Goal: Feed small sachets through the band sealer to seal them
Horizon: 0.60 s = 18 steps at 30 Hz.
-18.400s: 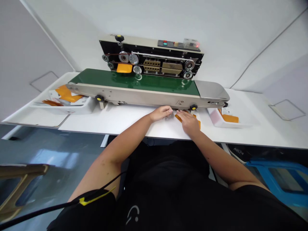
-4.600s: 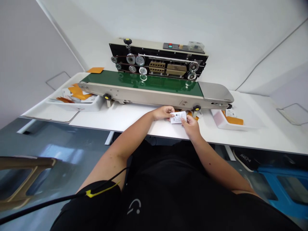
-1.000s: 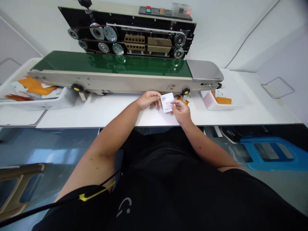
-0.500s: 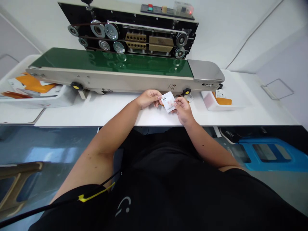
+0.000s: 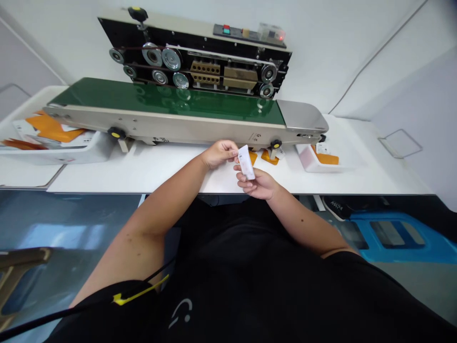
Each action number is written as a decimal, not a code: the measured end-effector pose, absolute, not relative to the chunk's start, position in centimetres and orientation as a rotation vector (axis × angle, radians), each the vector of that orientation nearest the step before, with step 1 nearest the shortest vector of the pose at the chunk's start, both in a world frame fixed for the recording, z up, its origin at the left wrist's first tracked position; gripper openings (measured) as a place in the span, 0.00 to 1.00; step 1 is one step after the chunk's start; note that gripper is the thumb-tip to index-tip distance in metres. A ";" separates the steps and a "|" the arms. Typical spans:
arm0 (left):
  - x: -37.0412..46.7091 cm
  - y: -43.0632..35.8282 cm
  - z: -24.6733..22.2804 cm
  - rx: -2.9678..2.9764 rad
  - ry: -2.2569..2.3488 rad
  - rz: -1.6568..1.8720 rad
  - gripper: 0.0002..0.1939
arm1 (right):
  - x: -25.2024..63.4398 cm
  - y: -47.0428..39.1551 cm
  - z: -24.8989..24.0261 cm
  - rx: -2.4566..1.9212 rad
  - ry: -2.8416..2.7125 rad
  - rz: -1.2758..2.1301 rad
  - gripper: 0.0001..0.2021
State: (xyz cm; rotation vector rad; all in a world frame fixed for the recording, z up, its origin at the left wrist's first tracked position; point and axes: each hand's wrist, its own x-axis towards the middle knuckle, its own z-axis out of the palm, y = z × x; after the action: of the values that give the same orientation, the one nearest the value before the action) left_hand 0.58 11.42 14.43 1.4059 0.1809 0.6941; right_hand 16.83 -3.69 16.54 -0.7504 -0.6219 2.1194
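A small white printed packet is held between my two hands above the white table, turned so that its face looks narrow. My left hand pinches its upper left edge between thumb and fingers. My right hand is turned palm up with bent fingers at the packet's lower end. Behind it, orange packets lie on the table by the machine's foot, partly hidden. The sealing machine's green conveyor belt runs just beyond my hands.
A white bin of white and orange packets stands at the left. A smaller white tray with similar packets is at the right. Rollers and brass blocks sit behind the belt. A blue stool is below right.
The packet has turned from facing me broadly to a steep, narrow angle. My right hand has moved down and rolled palm up. The camera view has shifted slightly.
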 end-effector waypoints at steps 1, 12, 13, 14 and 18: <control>0.6 11.5 14.4 1.411 0.178 0.696 0.26 | 16.6 -3.9 17.0 -0.748 -0.649 2.081 0.04; 0.2 11.4 15.0 1.548 0.202 0.563 0.30 | 26.7 4.4 29.7 -1.248 -0.990 0.894 0.08; 0.1 11.4 15.1 1.559 0.209 0.565 0.30 | 27.8 5.9 30.4 -1.290 -0.932 0.830 0.07; 0.0 11.5 15.1 1.569 0.216 0.564 0.29 | 28.6 7.2 30.8 -1.329 -0.878 0.789 0.08; -0.1 11.9 14.5 1.591 0.250 0.549 0.27 | 29.3 11.0 30.9 -1.459 -0.731 0.840 0.12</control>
State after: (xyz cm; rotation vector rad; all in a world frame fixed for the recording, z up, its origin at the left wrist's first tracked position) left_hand -0.12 11.89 14.55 1.5911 0.2499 0.5488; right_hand 29.29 11.03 30.94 -1.4585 -0.7306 0.8404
